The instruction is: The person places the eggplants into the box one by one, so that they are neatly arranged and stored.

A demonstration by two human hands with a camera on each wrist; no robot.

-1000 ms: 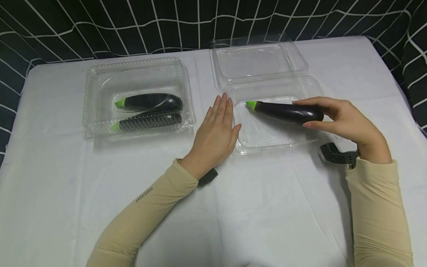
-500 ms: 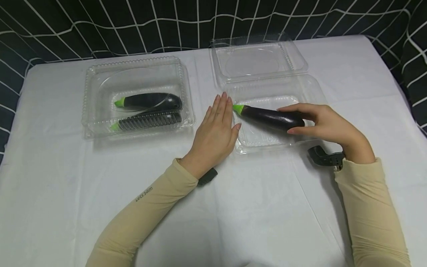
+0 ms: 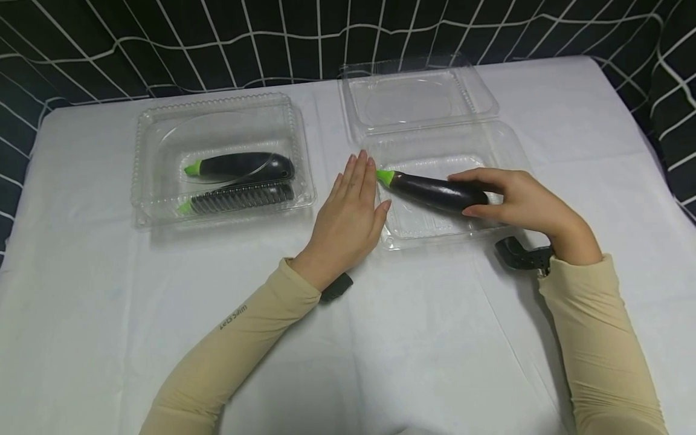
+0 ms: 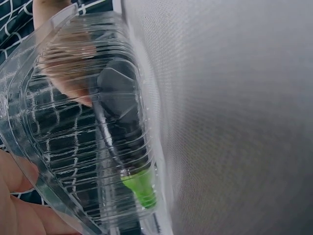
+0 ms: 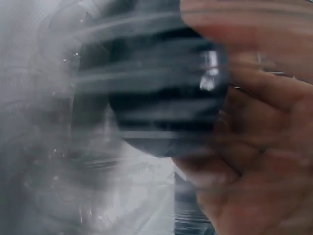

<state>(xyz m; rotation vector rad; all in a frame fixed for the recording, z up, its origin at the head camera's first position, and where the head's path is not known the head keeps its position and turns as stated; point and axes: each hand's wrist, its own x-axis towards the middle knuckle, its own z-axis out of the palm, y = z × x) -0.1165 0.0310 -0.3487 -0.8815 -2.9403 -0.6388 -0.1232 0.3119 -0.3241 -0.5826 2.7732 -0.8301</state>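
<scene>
My right hand (image 3: 530,202) grips the thick end of a dark purple eggplant (image 3: 429,191) between thumb and fingers. Its green stem points left, and it sits inside the base of an open clear plastic clamshell box (image 3: 413,238). Through the ribbed wall in the left wrist view, the eggplant's green stem (image 4: 141,188) appears low in the box. My left hand (image 3: 348,220), fingers straight, rests against the left side of this box. The right wrist view shows the eggplant's round end (image 5: 168,98) blurred behind plastic, with the fingers beside it.
A closed clear clamshell box (image 3: 223,130) stands at the left, with two eggplants (image 3: 244,166) in it. The open box's lid (image 3: 418,99) lies folded back toward the table's far edge. A white cloth (image 3: 413,350) covers the table, and a dark white-gridded cloth hangs behind.
My right hand has moved left and slightly down with the eggplant, bringing its stem to the box's left side. The left hand has stayed in place.
</scene>
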